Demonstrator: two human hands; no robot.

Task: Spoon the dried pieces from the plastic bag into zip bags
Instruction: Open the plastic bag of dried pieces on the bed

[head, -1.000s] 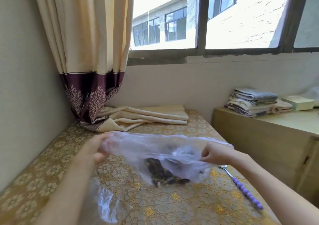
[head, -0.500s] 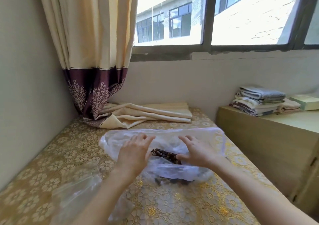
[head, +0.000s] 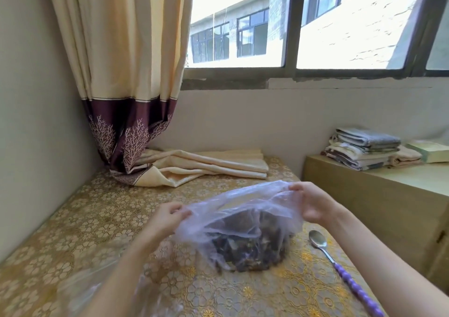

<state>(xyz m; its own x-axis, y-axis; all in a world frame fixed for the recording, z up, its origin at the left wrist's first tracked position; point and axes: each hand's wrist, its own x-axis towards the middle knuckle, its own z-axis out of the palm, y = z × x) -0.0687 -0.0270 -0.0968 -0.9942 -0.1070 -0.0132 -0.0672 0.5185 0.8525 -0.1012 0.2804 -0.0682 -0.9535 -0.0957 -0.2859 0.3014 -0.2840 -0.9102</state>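
Thin glossy plastic bag (head: 243, 217); shiny metal spoon (head: 318, 240); embossed golden tablecloth (head: 102, 219).

Bench (head: 102, 222): being covered by a gold floral cloth.
On it: plastic bag (head: 243, 222) of dried pieces (head: 250, 248), purple-handled spoon (head: 340, 265), clear zip bags (head: 80, 290), and folded curtain fabric (head: 209, 166) are being carried.

We hold the plastic bag (head: 243, 222) open by its rim over the gold-patterned surface (head: 97, 224).

Our left hand (head: 165, 219) pinches the near-left edge and our right hand (head: 313, 201) pinches the far-right edge, stretching the mouth wide above the dark dried pieces (head: 250, 248) heaped at its bottom. A spoon with a purple beaded handle (head: 340, 267) lies just right of the bag. Clear zip bags (head: 80, 290) lie blurred under our left forearm. A curtain (head: 126, 73) hangs at the back left.
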